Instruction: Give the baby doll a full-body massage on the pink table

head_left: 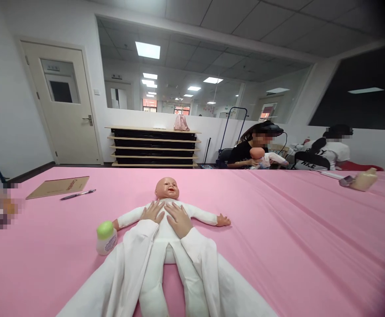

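The left hand and right hand lie flat, fingers extended and slightly parted, on the white cloth chest of a smooth-headed doll, face-up on the creased pink surface, right of a rounded green-capped bottle.

We are seeing a matt cloth doll, its head smooth, a plastic bottle and a creased cloth sheet.

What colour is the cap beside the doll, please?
The cap is light green in the head view.
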The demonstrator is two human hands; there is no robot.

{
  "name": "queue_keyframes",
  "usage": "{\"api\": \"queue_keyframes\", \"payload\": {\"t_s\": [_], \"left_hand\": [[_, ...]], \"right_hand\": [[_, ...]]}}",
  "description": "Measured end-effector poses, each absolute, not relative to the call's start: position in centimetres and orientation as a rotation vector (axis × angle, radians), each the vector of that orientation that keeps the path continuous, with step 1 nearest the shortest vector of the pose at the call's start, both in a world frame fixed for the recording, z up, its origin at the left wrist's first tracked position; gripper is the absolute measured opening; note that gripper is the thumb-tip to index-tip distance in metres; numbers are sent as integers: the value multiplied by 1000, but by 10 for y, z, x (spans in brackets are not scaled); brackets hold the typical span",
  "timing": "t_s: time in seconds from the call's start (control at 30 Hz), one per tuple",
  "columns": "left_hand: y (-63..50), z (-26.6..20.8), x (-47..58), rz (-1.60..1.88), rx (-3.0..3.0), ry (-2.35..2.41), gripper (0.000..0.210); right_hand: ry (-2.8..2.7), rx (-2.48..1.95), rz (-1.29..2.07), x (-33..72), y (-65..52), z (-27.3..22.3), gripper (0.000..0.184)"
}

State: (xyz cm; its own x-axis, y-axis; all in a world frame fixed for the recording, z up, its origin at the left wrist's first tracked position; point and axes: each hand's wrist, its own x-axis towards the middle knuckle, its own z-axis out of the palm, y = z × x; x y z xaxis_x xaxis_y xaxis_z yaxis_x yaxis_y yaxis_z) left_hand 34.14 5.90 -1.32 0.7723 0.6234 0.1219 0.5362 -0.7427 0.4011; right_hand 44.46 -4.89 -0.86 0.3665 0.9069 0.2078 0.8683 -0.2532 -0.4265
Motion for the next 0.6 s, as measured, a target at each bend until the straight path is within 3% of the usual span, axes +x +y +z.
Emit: {"api": "queue_keyframes", "payload": {"t_s": [0.33,0.6], "left_hand": [[92,-41,330,597,2584,1104,52],[90,-31,309,623,2554,1367,51]], "right_hand": [[-1265,-2649,28,499,-83,-23,57],[-1204,-2827,-83,513,-115,-21,61]]}}
